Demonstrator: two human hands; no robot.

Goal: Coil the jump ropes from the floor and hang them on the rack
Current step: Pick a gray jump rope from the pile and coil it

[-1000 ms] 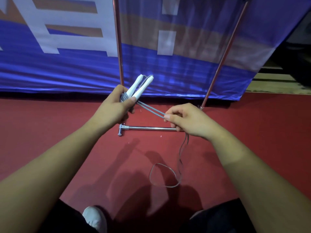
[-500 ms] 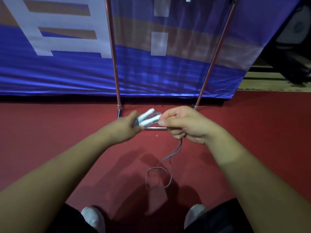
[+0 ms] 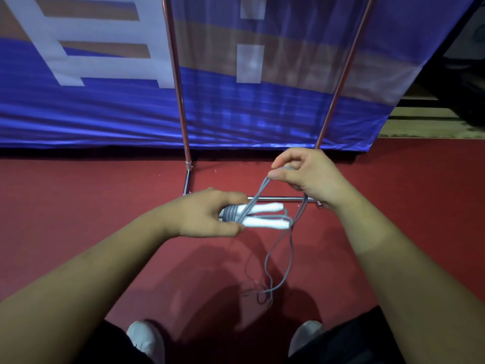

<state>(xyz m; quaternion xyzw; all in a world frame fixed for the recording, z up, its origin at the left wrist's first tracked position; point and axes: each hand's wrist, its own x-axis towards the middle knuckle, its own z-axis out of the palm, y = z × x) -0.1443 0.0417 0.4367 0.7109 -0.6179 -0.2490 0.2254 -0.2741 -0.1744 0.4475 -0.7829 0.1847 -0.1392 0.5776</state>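
Head view shows my left hand (image 3: 204, 214) clamped on the two white handles (image 3: 262, 222), their long axis pointing right, grey cord (image 3: 231, 214) wound round them; my right hand (image 3: 307, 177), up and right, pinches the doubled cord, whose slack hangs toward the floor (image 3: 78, 206) before the rack (image 3: 181, 101).

Left hand (image 3: 207, 215) in a grip, right hand (image 3: 304, 177) higher in a pinch

A dull red floor (image 3: 78, 219) fills the lower part of the view, dimly lit and crossed by soft shadows. Behind it hangs a glossy blue banner (image 3: 105, 114) with white blocks and tan bands. At right are pale wooden boards (image 3: 425, 124) below a dark corner (image 3: 467, 74).
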